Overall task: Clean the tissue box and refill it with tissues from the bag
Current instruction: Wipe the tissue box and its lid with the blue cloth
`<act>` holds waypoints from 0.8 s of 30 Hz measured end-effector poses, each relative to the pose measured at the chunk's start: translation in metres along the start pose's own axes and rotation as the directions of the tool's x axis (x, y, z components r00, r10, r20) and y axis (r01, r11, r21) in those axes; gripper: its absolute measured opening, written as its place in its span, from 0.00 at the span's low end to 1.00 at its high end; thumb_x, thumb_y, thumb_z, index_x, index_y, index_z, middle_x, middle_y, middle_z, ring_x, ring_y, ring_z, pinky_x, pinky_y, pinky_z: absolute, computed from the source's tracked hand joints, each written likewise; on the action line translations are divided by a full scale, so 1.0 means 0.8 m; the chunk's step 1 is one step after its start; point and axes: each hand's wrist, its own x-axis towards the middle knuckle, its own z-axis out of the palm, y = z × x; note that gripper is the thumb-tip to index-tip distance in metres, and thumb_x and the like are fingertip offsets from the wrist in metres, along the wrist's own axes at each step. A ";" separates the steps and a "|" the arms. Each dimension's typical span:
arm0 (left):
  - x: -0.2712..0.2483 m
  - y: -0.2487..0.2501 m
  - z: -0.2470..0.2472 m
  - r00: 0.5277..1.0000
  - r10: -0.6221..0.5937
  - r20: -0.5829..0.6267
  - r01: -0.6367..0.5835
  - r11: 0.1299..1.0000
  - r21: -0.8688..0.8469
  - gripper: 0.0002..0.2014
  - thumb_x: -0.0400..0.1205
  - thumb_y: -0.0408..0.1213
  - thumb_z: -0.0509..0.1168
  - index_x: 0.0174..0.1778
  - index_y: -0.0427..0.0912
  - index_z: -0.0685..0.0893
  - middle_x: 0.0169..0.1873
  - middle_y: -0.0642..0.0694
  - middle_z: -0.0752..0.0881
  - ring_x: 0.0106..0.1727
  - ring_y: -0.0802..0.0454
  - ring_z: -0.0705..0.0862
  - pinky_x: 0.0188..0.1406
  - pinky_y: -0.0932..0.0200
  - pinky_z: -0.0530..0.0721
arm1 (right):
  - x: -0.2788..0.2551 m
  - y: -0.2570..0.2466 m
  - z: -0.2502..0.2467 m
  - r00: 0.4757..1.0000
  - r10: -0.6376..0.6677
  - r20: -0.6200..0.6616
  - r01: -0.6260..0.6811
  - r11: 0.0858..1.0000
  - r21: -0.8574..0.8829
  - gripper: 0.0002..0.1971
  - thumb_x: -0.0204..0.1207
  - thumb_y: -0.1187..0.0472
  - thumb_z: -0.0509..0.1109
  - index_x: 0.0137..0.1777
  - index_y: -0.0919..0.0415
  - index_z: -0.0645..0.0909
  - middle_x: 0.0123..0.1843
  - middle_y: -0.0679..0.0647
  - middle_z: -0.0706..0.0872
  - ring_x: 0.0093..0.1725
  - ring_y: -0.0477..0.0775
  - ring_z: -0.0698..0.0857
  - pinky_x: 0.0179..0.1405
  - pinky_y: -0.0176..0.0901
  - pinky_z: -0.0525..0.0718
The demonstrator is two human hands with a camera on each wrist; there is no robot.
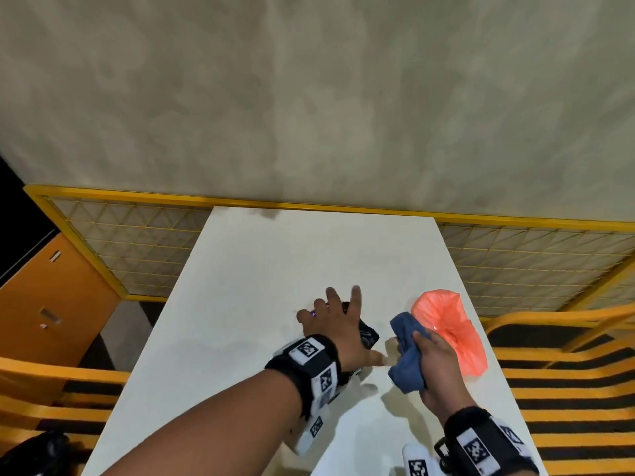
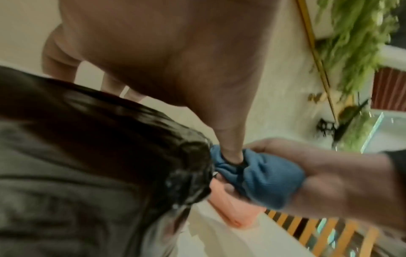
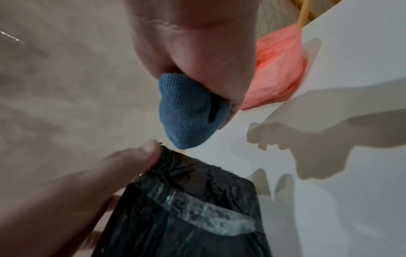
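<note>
On the tabletop (image 1: 275, 262), the left hand (image 1: 338, 324) spreads open over the black box (image 1: 367, 333) while the right hand (image 1: 434, 359) clutches a cloth (image 1: 407, 352); firm bracing and short wipes look best, pink bag (image 1: 446, 324) just beside.

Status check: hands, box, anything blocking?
Left hand spread over the black tissue box on the table. Right hand grips the blue cloth. Orange bag lies just right, nothing blocking.
</note>
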 end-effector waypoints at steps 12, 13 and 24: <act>-0.041 -0.100 0.085 0.860 0.230 -0.455 -0.446 0.773 -0.451 0.64 0.65 0.55 0.79 0.85 0.60 0.37 0.74 0.63 0.58 0.79 0.60 0.62 0.79 0.60 0.68 | -0.080 -0.002 0.045 0.624 -0.546 0.560 0.772 0.318 -0.550 0.15 0.79 0.66 0.65 0.64 0.57 0.83 0.61 0.47 0.83 0.63 0.37 0.79 0.64 0.26 0.71; -0.045 -0.108 0.098 0.840 0.244 -0.486 -0.478 0.755 -0.448 0.61 0.65 0.52 0.80 0.85 0.61 0.43 0.74 0.60 0.60 0.79 0.59 0.64 0.78 0.58 0.70 | -0.084 0.012 0.061 0.576 -0.520 0.630 0.807 0.240 -0.539 0.17 0.78 0.64 0.65 0.65 0.57 0.83 0.62 0.50 0.84 0.63 0.44 0.80 0.65 0.31 0.73; -0.070 -0.127 0.176 0.851 0.143 -0.506 -0.403 0.795 -0.453 0.48 0.69 0.51 0.75 0.83 0.54 0.58 0.70 0.50 0.72 0.74 0.57 0.71 0.70 0.62 0.75 | -0.073 0.106 0.080 0.418 -0.247 0.874 0.816 -0.322 -0.481 0.26 0.70 0.57 0.63 0.70 0.55 0.78 0.66 0.53 0.83 0.65 0.58 0.81 0.65 0.56 0.79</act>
